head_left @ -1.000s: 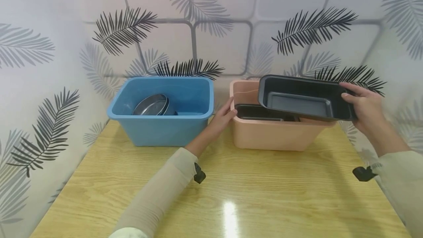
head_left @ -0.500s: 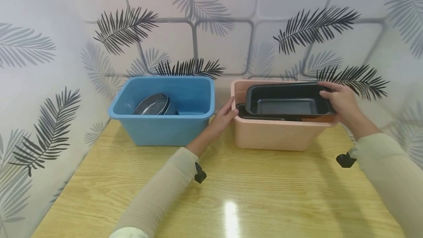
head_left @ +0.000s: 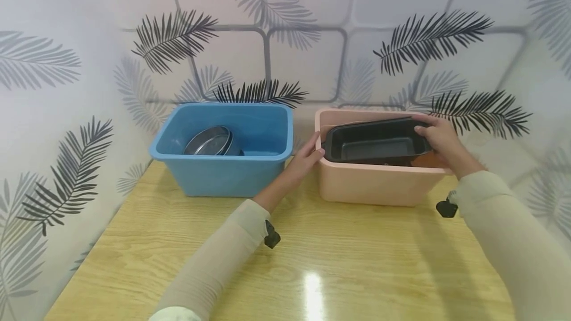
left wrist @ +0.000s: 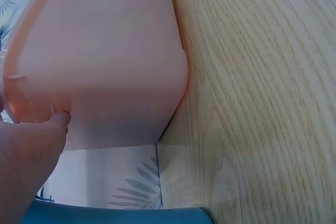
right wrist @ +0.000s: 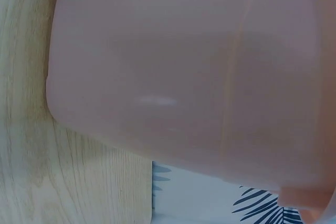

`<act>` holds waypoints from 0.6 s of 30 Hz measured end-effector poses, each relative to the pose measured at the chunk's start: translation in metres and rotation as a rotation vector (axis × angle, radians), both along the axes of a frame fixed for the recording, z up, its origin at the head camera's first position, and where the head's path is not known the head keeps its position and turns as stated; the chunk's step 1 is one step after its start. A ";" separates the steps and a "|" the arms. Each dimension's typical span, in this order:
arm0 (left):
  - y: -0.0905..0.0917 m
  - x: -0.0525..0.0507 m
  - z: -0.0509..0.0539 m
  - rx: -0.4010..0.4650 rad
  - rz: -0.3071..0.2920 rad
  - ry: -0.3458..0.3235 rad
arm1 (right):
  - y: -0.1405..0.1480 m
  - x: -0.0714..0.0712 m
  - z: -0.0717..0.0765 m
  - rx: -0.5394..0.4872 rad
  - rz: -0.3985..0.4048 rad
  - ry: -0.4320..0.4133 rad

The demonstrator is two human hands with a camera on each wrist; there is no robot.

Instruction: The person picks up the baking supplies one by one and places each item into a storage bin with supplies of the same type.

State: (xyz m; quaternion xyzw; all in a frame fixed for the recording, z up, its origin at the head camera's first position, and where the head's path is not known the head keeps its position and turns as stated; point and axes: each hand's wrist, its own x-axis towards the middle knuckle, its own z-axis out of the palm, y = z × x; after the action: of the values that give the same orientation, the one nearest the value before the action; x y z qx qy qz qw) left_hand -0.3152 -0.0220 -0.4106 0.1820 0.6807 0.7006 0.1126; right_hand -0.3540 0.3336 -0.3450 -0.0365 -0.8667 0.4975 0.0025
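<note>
A dark rectangular loaf pan (head_left: 374, 140) lies mostly inside the pink plastic bin (head_left: 370, 185), its right end a little raised. My right hand (head_left: 441, 142) holds the pan by that end, over the bin's right side. Under it, other dark bakeware is mostly hidden. My left hand (head_left: 301, 167) grips the bin's left rim, and in the left wrist view the thumb (left wrist: 60, 121) presses the rim. The right wrist view shows only the bin's outer wall (right wrist: 157, 66), without the hand.
To the left stands a blue plastic bin (head_left: 223, 177) with round metal pans (head_left: 208, 141) leaning inside. Both bins rest at the back of the wooden table (head_left: 357, 256), against a leaf-patterned wall (head_left: 303, 4).
My right hand has moved left and down, bringing the loaf pan from above the pink bin's right side down into it. The left hand has stayed on the rim.
</note>
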 end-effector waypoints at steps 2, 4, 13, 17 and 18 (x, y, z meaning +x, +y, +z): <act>-0.002 0.001 0.000 0.001 0.001 0.006 | -0.002 -0.004 -0.003 -0.004 0.021 -0.013; -0.002 0.002 0.000 0.001 -0.001 0.011 | -0.002 -0.006 -0.004 0.020 0.037 -0.019; 0.000 0.001 -0.002 0.004 0.009 -0.004 | -0.004 -0.013 -0.006 0.173 0.191 -0.001; -0.002 0.000 -0.003 0.000 0.000 -0.002 | -0.005 -0.016 -0.010 0.162 0.226 -0.006; -0.003 -0.001 -0.003 0.000 -0.001 -0.002 | -0.005 -0.017 -0.011 0.143 0.238 -0.008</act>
State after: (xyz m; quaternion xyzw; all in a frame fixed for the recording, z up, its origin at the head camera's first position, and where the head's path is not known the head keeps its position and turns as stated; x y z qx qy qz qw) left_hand -0.3157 -0.0245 -0.4136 0.1817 0.6804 0.7009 0.1135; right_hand -0.3708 0.3284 -0.3561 0.0647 -0.8981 0.4313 -0.0573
